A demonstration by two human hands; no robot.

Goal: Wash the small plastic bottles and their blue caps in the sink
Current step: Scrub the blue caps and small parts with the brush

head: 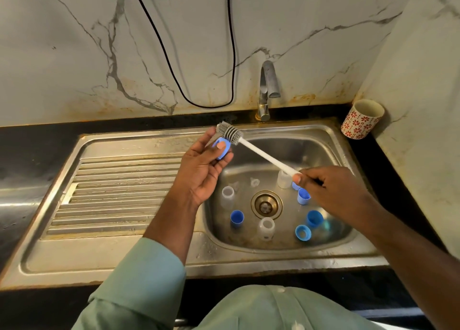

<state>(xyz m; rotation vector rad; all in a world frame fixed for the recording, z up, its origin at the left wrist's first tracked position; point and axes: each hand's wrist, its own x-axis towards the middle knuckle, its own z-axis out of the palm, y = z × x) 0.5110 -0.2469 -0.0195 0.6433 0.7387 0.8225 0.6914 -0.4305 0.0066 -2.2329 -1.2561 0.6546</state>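
Your left hand (201,165) pinches a blue cap (222,148) over the sink's (331,140) left rim; your right hand (331,190) grips the brush (230,133) handle.
Light, likely slippery when wet: hold the cap by its rim; bottles (266,228) wait in the basin.

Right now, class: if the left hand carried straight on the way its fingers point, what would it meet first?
The left hand, holding a blue cap, points up and away toward the back wall. The bottle brush already lies against the cap; beyond it, probably the sink's back rim, though depth is unclear.
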